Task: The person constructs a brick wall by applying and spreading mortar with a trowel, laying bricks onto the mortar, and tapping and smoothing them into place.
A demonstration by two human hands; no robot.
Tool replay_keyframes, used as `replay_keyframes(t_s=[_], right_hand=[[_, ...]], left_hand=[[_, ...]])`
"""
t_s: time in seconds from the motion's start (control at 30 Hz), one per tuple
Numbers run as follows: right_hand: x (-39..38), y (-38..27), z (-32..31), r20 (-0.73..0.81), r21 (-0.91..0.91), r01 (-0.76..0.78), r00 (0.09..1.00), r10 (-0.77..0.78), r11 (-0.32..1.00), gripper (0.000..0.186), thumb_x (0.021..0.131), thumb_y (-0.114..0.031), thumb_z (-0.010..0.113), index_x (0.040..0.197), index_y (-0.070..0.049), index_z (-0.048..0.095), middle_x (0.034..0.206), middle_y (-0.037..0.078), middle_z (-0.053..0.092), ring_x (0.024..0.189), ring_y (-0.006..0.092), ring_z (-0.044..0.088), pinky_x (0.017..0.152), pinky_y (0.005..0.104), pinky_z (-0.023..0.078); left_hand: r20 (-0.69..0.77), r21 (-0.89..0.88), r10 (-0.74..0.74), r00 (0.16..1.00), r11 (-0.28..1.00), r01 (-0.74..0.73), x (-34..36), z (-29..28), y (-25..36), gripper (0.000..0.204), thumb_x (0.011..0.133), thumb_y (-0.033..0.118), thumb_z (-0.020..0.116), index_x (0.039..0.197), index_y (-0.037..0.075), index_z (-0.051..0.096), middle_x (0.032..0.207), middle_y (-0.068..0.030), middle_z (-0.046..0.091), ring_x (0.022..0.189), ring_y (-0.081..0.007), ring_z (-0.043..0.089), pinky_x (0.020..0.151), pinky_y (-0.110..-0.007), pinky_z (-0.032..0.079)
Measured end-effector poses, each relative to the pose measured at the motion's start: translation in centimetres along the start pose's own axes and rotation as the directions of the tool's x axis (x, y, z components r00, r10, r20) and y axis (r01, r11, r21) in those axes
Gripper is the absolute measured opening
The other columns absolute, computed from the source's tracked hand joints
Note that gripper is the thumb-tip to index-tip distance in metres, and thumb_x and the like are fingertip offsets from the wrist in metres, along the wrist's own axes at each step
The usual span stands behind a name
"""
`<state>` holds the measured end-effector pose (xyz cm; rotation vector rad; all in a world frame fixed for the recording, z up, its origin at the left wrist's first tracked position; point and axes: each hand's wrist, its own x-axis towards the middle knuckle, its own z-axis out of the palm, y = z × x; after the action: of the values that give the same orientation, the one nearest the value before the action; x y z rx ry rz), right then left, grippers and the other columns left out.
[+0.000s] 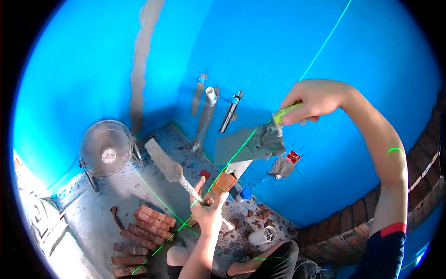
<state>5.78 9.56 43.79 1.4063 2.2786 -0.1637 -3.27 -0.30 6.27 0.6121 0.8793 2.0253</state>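
Note:
My right hand [316, 102] is closed around the yellow-green handle of a trowel [248, 145], raised in front of the blue wall. Wet grey mortar clings to its wide blade near the handle. Below it, my left hand [209, 209] grips a small orange-brown brick piece [224, 183], whose upper end is smeared with pale mortar. A long-handled, mortar-caked flat tool [165, 160] also crosses my left hand, its pale handle running between the fingers and thumb. The trowel's lower edge is close to the brick's end; whether they touch, I cannot tell.
A round fan [108, 149] stands at the left. Several red bricks [155, 218] lie on the floor near my legs. A white pipe [210, 95] rises by the wall, a red box [293, 157] is set into it, and a white cup-like container [264, 235] sits by my knee. Green laser lines cross the scene.

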Motion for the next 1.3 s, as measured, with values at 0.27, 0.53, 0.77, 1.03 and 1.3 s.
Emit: replay_keyframes(t_s=[0.27,0.53,0.77,1.03,1.3], right_hand=[[6.4,0.9,1.3,0.097,-0.084,-0.143,0.984,0.151,0.986,0.041,0.087,-0.047,0.068,0.104,-0.01,0.072,0.072,0.003,0.064,0.052,0.0112,0.054,0.046,0.0294,0.043],[12.8,6.0,2.9,0.013,-0.124,-0.22,0.975,0.223,0.968,0.037,0.085,-0.044,0.069,0.095,-0.008,0.072,0.071,0.004,0.064,0.052,0.0129,0.056,0.045,0.03,0.046],[12.8,12.2,0.6,-0.115,0.002,-0.399,0.911,0.397,0.917,0.033,0.087,-0.042,0.066,0.082,-0.01,0.069,0.066,0.005,0.064,0.049,0.0137,0.057,0.039,0.029,0.042],[9.0,16.0,-3.0,-0.132,0.066,-0.548,0.824,0.552,0.834,0.034,0.087,-0.044,0.067,0.09,-0.01,0.071,0.07,0.007,0.068,0.052,0.016,0.06,0.039,0.0314,0.042],[13.7,19.6,-2.5,-0.025,0.096,-0.641,0.764,0.645,0.762,0.036,0.087,-0.045,0.069,0.093,-0.01,0.071,0.073,0.008,0.068,0.054,0.0167,0.06,0.048,0.0331,0.047]], left_hand=[[0.014,-0.03,-0.004,1.0,1.0,0.004,0.6,-0.4,1.3,0.067,0.077,-0.009,0.077,0.135,-0.001,0.046,0.114,-0.0041,0.061,0.057,0.002,0.034,0.052,-0.015,0.031],[-0.044,-0.047,-0.054,0.998,0.998,0.051,1.6,-1.8,-0.3,0.058,0.077,-0.003,0.075,0.128,0.001,0.048,0.141,-0.0069,0.051,0.073,-0.0011,0.048,0.061,-0.017,0.039],[-0.114,-0.051,-0.14,0.984,0.99,0.135,2.5,-2.7,1.0,0.059,0.071,0.003,0.082,0.123,0.004,0.054,0.136,-0.0013,0.055,0.074,0.0008,0.042,0.06,-0.016,0.032],[-0.128,-0.054,-0.208,0.97,0.978,0.203,3.9,-2.6,0.3,0.055,0.072,0.005,0.083,0.118,0.005,0.053,0.135,-0.0016,0.055,0.073,-0.0001,0.04,0.06,-0.016,0.032],[-0.153,-0.027,-0.206,0.967,0.979,0.204,4.6,-2.4,-0.6,0.061,0.071,0.01,0.085,0.122,0.005,0.054,0.133,-0.0016,0.056,0.08,-0.0011,0.044,0.063,-0.016,0.034]])
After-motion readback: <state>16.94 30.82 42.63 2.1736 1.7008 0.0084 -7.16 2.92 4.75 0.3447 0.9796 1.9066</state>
